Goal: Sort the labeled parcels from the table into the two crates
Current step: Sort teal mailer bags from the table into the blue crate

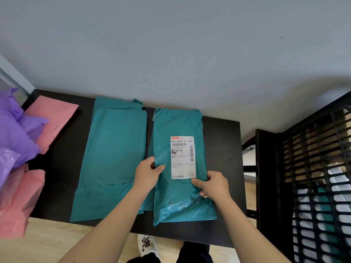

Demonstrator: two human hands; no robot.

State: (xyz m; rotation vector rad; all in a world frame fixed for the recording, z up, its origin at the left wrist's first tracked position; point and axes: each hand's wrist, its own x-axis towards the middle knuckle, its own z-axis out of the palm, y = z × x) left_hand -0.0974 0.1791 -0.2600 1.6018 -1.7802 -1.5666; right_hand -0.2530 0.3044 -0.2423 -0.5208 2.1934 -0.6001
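**Both hands grip a labelled teal parcel on the black table**

The left thumb lies flat on top of the parcel's left edge, with the other fingers curled around that edge; their tips are hidden. The right thumb presses on the top face just below the white label's lower right corner, and the remaining right fingers wrap under the right edge. So the left hand and the right hand each pinch one side of the teal parcel, label side up, with dark handwriting across its near end.

The parcel lies lengthwise on the black table, its near end at the table's front edge; whether that end is lifted cannot be told. Just beside it on the left is a stack of plain teal parcels, their edges overlapping slightly under the held one. Further left lie pink parcels, partly covered by crumpled purple parcels, with more pink ones at the near left corner.

To the right of the table stands a black lattice crate; white and teal shapes show through its bars. Below the table edge a white shoe rests on the wooden floor.
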